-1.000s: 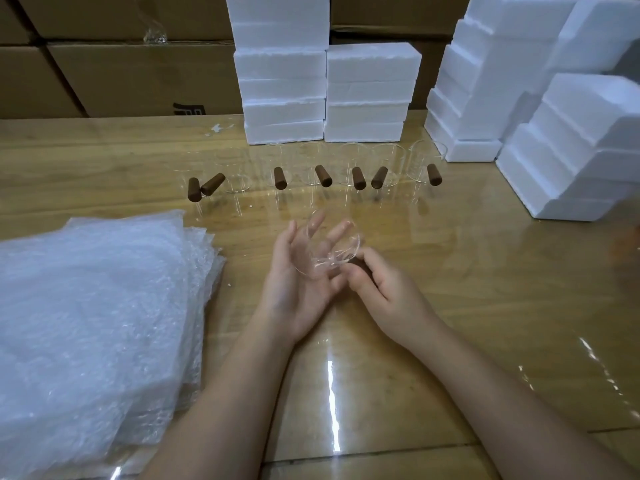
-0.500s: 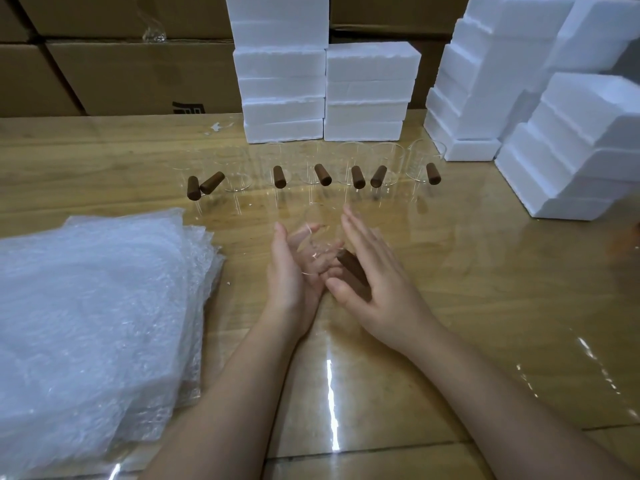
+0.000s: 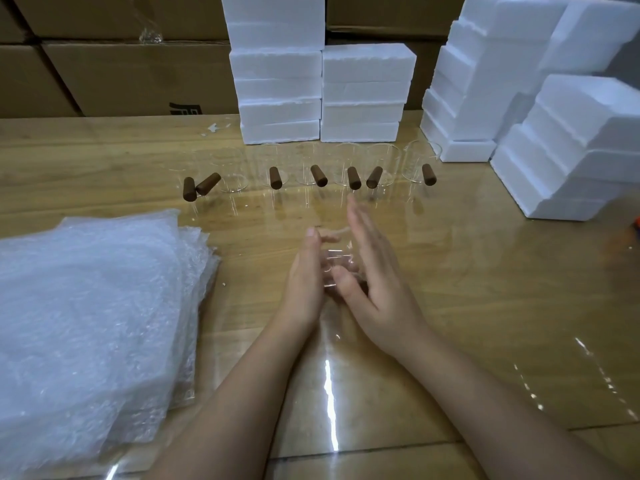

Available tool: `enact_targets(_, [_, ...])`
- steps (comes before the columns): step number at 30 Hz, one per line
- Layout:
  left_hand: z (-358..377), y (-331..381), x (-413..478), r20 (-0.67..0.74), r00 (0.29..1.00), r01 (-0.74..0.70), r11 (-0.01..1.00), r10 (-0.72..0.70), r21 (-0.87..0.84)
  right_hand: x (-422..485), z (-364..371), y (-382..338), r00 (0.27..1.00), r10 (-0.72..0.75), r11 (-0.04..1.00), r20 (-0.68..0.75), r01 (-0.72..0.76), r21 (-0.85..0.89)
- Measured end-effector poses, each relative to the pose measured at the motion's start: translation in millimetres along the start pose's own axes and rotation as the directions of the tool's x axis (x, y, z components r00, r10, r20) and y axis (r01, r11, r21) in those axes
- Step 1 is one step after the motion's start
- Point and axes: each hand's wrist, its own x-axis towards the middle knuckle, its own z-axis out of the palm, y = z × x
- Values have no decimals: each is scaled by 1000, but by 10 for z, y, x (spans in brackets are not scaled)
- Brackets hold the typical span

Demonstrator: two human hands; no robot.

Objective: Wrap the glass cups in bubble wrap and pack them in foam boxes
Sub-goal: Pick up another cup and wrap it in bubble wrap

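A clear glass cup (image 3: 336,268) sits between my two palms above the wooden table (image 3: 485,289). My left hand (image 3: 304,278) stands on edge at the cup's left side with its fingers straight. My right hand (image 3: 375,282) presses the right side, fingers stretched forward and thumb lying against the glass. The held cup's handle is hidden. Behind my hands stands a row of several glass cups (image 3: 382,168) with brown wooden handles (image 3: 354,178). A thick pile of bubble wrap (image 3: 97,306) lies at the left. White foam boxes (image 3: 280,95) are stacked at the back.
More foam boxes stand in a second stack (image 3: 363,98) and in stepped piles at the right (image 3: 571,150). Cardboard cartons (image 3: 121,74) form a wall behind the table. A small orange object (image 3: 636,224) shows at the right edge.
My left hand has turned from cradling the cup palm-up to standing on edge. My right hand went from pinching near the cup to lying flat against it, fingers forward. The brown handle has gone out of sight.
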Motion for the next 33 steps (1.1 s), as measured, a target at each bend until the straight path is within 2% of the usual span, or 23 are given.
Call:
enact_targets(2, [0,3,-14,-19,1000,-2,1000,2,-12,6,-3,29,992,125,990,34,-127,67])
enact_targets(5, [-21,26,-6,-82,996,-25,999,21,-45,8,0,45,935,313,937,167,-332,105])
enact_targets(8, [2,48,-23,-115,992,-59,997,52,-55,-12,22,52,925,330,934,191,-350,79])
enact_targets(14, [-19,91,-3,-193,981,-32,997,18,-71,-22,76,69,906,375,881,195,-414,229])
enact_targets(17, [-39,86,-12,-180,980,-89,996,83,-24,-13,105,97,880,420,829,222,-472,300])
enact_targets(20, [-43,93,-28,-142,982,-129,991,126,-17,12,81,95,858,410,778,309,-506,373])
enact_targets(25, [-80,83,-60,-130,944,-291,950,304,114,-17,10,70,758,389,583,524,-643,498])
enact_targets(30, [-91,92,-50,0,966,-255,959,257,128,3,-134,7,619,259,398,742,-768,501])
enact_targets(33, [-96,142,-63,114,987,-118,991,110,69,12,-222,2,517,175,298,838,-839,456])
